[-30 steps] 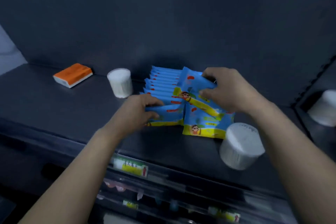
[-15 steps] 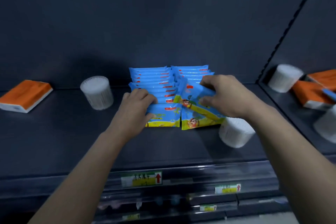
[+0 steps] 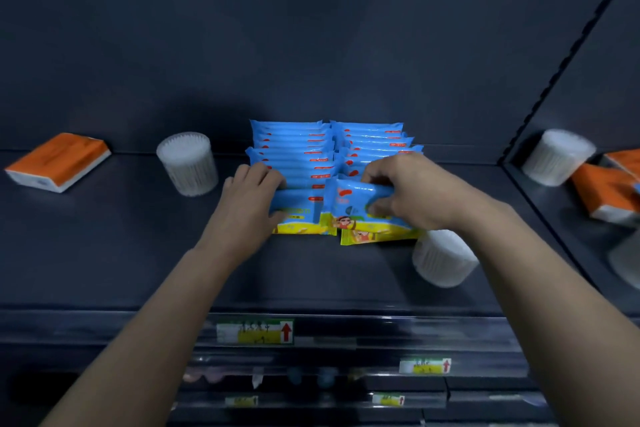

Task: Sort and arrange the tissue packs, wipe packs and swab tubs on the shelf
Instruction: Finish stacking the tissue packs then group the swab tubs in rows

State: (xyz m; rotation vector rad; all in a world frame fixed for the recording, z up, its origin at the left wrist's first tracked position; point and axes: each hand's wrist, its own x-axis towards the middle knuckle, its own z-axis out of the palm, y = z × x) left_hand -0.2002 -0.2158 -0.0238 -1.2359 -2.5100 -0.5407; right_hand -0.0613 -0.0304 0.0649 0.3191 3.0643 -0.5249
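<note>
- A dark shelf (image 3: 104,253) with a dark back panel (image 3: 311,28) is seen; a slotted upright (image 3: 568,55) divides it from a neighbouring bay on the right.
- Two rows of blue wipe packs (image 3: 291,149) are stood on edge mid-shelf, long axes running left to right, printed faces turned to the front.
- The front pack (image 3: 298,215) of the left row is pinched by the left grip (image 3: 249,198).
- A further wipe pack (image 3: 349,198) is clasped by the right grip (image 3: 412,191) at the front of the right row, slightly tilted, yellow band lowest.
- An orange tissue pack (image 3: 59,161) is laid flat far left; a swab tub (image 3: 187,163) stands beside the rows, another (image 3: 443,260) front right.
- A cartoon figure is printed on the packs; the price label (image 3: 254,331) carries a red arrow, its writing blurred.
</note>
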